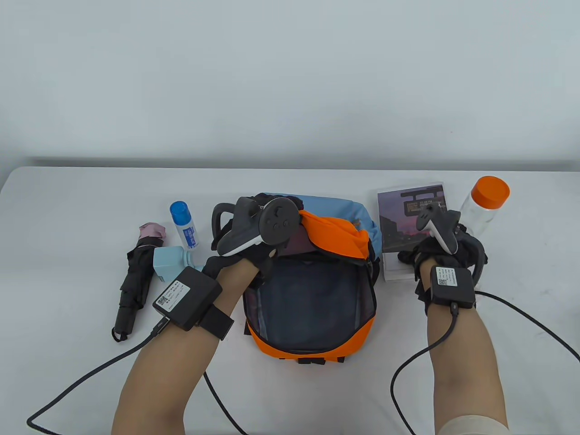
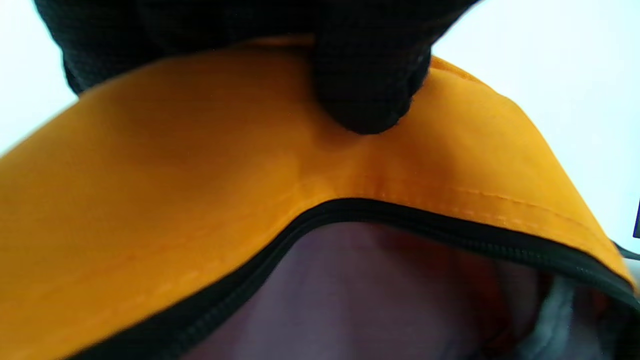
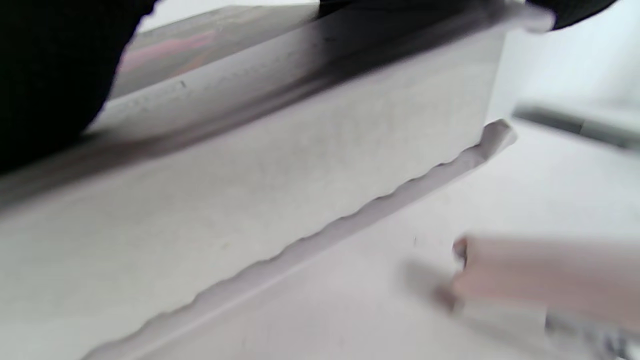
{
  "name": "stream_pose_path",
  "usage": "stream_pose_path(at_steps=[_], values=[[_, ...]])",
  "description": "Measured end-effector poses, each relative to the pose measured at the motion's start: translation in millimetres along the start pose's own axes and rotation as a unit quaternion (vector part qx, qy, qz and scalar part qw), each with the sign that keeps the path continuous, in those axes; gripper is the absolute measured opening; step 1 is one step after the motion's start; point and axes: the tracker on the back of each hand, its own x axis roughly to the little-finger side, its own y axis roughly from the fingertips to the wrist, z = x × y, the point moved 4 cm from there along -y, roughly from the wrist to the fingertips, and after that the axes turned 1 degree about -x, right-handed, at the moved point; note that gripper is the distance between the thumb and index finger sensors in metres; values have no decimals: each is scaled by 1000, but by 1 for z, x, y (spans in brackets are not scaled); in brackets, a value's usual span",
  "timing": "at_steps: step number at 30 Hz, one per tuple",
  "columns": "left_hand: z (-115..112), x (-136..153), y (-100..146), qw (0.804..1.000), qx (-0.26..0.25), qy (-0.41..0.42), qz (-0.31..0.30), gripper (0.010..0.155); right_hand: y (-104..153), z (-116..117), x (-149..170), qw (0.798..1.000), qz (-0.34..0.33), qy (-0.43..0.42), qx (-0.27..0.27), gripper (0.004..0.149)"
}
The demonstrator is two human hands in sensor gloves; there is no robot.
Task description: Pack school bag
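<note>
At table centre, the left hand [image 1: 244, 253] pinches the orange flap [image 1: 337, 235] of the open backpack [image 1: 312, 312], holding it up. At three o'clock from the bag, the right hand [image 1: 446, 253] grips a book [image 1: 403, 217].

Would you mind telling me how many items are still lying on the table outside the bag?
5: an umbrella, a blue box and a glue stick left of the bag; a book and a bottle on its right. Others may be hidden behind the hands.
</note>
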Motion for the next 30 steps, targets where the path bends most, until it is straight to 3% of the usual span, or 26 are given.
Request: stream_pose_path(at_steps=[2, 4, 9, 12, 14, 16, 18, 22, 27, 30], values=[[1, -1, 0, 1000, -1, -4, -1, 43, 10, -13, -4, 998, 0, 42, 38, 125], [0, -2, 1, 1000, 0, -4, -1, 43, 21, -24, -3, 997, 10, 26, 68, 113], [-3, -4, 1, 1000, 5, -2, 3, 43, 39, -44, -8, 997, -23, 43, 55, 91], [-3, -4, 1, 1000, 7, -1, 6, 43, 45, -57, -1, 998, -51, -2, 35, 98], [-3, -4, 1, 1000, 11, -1, 8, 43, 49, -69, 11, 995, -69, -49, 50, 97], [-3, -4, 1, 1000, 11, -3, 8, 43, 53, -71, 23, 992, -75, -103, -5, 90], [-4, -4, -2, 1000, 7, -5, 9, 44, 67, -84, 39, 987, -98, -125, -20, 85], [-5, -1, -11, 1000, 3, 7, 22, 44, 103, -118, 71, 987, -126, -103, 7, 81], [-7, 2, -19, 999, 2, 6, 35, 43, 143, -147, 114, 981, -152, -120, -8, 74], [-7, 2, -24, 999, -2, 6, 42, 43, 166, -153, 133, 967, -189, -159, -53, 71]])
